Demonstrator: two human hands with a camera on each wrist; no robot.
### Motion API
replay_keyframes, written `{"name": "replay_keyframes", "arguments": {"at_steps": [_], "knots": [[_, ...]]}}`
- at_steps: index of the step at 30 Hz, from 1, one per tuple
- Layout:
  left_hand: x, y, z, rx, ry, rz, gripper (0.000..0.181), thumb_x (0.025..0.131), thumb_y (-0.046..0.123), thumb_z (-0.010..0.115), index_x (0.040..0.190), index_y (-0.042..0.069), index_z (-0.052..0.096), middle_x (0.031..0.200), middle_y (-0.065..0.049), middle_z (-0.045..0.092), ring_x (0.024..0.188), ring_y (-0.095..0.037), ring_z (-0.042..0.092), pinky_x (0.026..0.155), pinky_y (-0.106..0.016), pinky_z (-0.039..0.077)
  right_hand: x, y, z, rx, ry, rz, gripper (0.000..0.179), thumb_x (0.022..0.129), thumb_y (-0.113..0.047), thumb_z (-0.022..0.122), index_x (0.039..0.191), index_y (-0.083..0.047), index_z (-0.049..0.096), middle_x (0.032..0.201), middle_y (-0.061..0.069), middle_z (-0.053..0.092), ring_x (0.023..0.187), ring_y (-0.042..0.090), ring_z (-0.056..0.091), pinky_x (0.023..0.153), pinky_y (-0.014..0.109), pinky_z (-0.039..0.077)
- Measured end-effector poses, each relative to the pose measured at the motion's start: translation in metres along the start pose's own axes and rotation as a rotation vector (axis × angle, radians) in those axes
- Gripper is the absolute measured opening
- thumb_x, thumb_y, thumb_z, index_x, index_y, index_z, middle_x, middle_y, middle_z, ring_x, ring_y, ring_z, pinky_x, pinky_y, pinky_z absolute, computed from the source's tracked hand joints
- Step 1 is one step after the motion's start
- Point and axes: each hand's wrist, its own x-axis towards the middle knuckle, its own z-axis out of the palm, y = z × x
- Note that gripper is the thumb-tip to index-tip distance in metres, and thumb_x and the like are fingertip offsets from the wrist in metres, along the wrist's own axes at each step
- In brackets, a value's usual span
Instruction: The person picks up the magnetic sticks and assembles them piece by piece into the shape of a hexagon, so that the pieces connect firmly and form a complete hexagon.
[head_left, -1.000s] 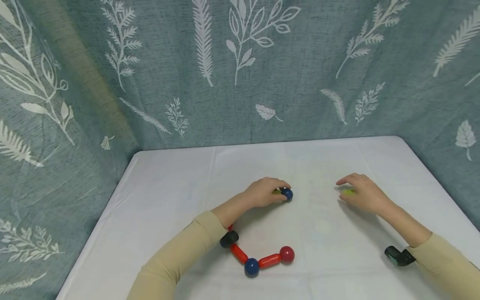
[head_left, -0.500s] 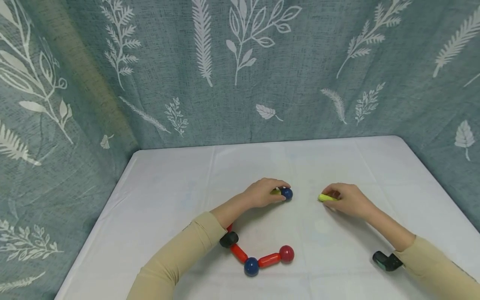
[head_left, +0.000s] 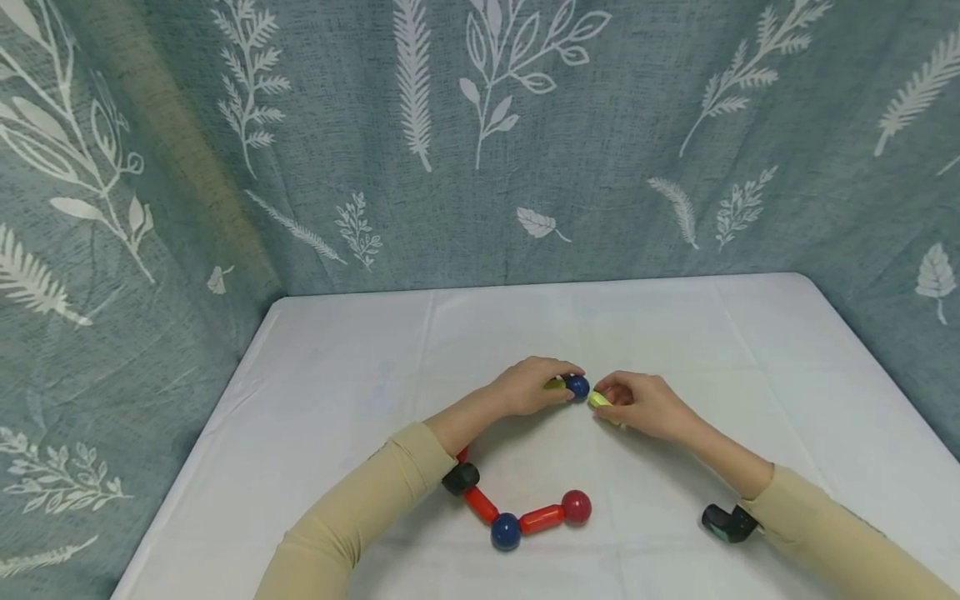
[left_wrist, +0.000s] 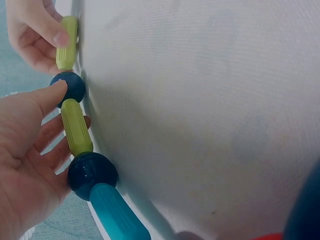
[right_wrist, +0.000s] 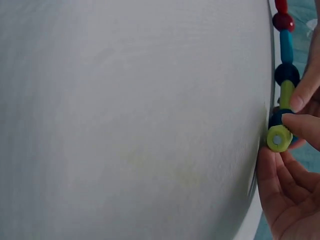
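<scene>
My left hand pinches a dark blue ball between thumb and fingers. A yellow-green rod runs from that ball to another dark blue ball, where a light blue rod follows. Close on the right, my right hand grips a second yellow-green rod by its sides. One end of this rod is right at the held ball; whether they touch, I cannot tell. Its other end shows a round metal spot in the right wrist view.
Nearer the front, red rods join a dark blue ball and a red ball. My left forearm hides part of the chain. White cloth covers the table, with a patterned grey-green curtain behind and beside it.
My right hand has moved left across the table with the yellow-green rod, up to the ball in my left hand. The left hand and the red pieces have stayed in place.
</scene>
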Motion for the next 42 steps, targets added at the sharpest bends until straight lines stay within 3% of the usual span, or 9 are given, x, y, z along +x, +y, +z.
{"name": "replay_keyframes", "arguments": {"at_steps": [7,12,15,18,23,28,33,37,42], "knots": [[0.000,0.001,0.001,-0.009,-0.011,-0.018,0.040,0.099,0.020,0.058,0.138,0.011,0.055,0.132,-0.005,0.060,0.122,-0.018,0.055,0.102,-0.031,0.042,0.002,-0.002,0.004,0.005,-0.012,-0.008,0.031,0.087,-0.018,0.073,0.112,-0.001,0.064,0.081,-0.001,0.057,0.071,0.014,0.051,0.058,0.025,0.043],[-0.009,0.015,-0.003,0.150,-0.063,-0.041,0.051,0.100,0.029,0.057,0.147,0.013,0.044,0.142,-0.007,0.051,0.128,-0.023,0.048,0.103,-0.037,0.041,0.006,-0.003,0.005,-0.025,-0.029,-0.060,0.038,0.089,-0.016,0.071,0.120,0.001,0.059,0.085,0.002,0.058,0.067,0.013,0.051,0.056,0.026,0.045],[-0.022,0.035,-0.005,0.246,-0.088,-0.038,0.057,0.098,0.038,0.057,0.148,0.014,0.042,0.147,-0.008,0.046,0.132,-0.025,0.044,0.104,-0.040,0.040,0.011,-0.004,0.007,-0.067,-0.027,-0.133,0.044,0.090,-0.015,0.071,0.128,0.001,0.055,0.094,0.005,0.060,0.068,0.011,0.050,0.059,0.027,0.045],[-0.040,0.058,-0.003,0.239,-0.145,-0.032,0.060,0.095,0.048,0.059,0.143,0.015,0.048,0.142,-0.003,0.050,0.127,-0.019,0.048,0.100,-0.036,0.044,0.015,-0.005,0.009,-0.111,-0.024,-0.191,0.047,0.090,-0.014,0.070,0.133,-0.003,0.054,0.100,0.006,0.058,0.070,0.011,0.047,0.061,0.028,0.042],[-0.073,0.081,0.020,0.243,-0.292,-0.022,0.063,0.085,0.059,0.065,0.130,0.015,0.057,0.117,0.005,0.060,0.096,-0.008,0.055,0.077,-0.024,0.049,0.018,-0.007,0.011,-0.130,-0.028,-0.201,0.042,0.090,-0.014,0.070,0.130,-0.008,0.059,0.102,0.007,0.058,0.072,0.013,0.046,0.061,0.028,0.041],[-0.096,0.078,0.047,0.333,-0.201,0.043,0.051,0.086,0.050,0.071,0.120,0.015,0.058,0.104,0.006,0.057,0.087,-0.005,0.049,0.070,-0.017,0.045,0.015,-0.007,0.010,-0.132,0.017,-0.100,0.035,0.089,-0.014,0.072,0.121,-0.004,0.062,0.102,0.008,0.060,0.076,0.015,0.051,0.064,0.029,0.046],[-0.101,0.063,0.054,0.421,-0.095,0.139,0.040,0.090,0.043,0.068,0.121,0.018,0.060,0.104,0.008,0.059,0.090,-0.004,0.050,0.077,-0.016,0.045,0.011,-0.003,0.001,-0.129,0.026,0.009,0.038,0.090,-0.021,0.070,0.119,0.001,0.058,0.106,0.013,0.059,0.082,0.019,0.054,0.068,0.032,0.048],[-0.104,0.048,0.050,0.432,-0.032,0.170,0.039,0.092,0.042,0.066,0.124,0.020,0.060,0.108,0.008,0.060,0.098,-0.006,0.052,0.084,-0.020,0.045,0.006,0.002,-0.013,-0.188,-0.050,-0.192,0.036,0.092,-0.016,0.066,0.126,-0.005,0.057,0.126,0.012,0.054,0.105,0.024,0.053,0.085,0.041,0.047],[-0.107,0.038,0.049,0.223,0.024,0.090,0.042,0.089,0.044,0.069,0.123,0.021,0.063,0.108,0.009,0.061,0.098,-0.005,0.053,0.079,-0.016,0.045,-0.002,0.005,-0.027,-0.384,-0.181,-0.515,0.032,0.088,-0.005,0.065,0.117,-0.020,0.067,0.137,0.007,0.051,0.129,0.032,0.040,0.100,0.053,0.040]]}}
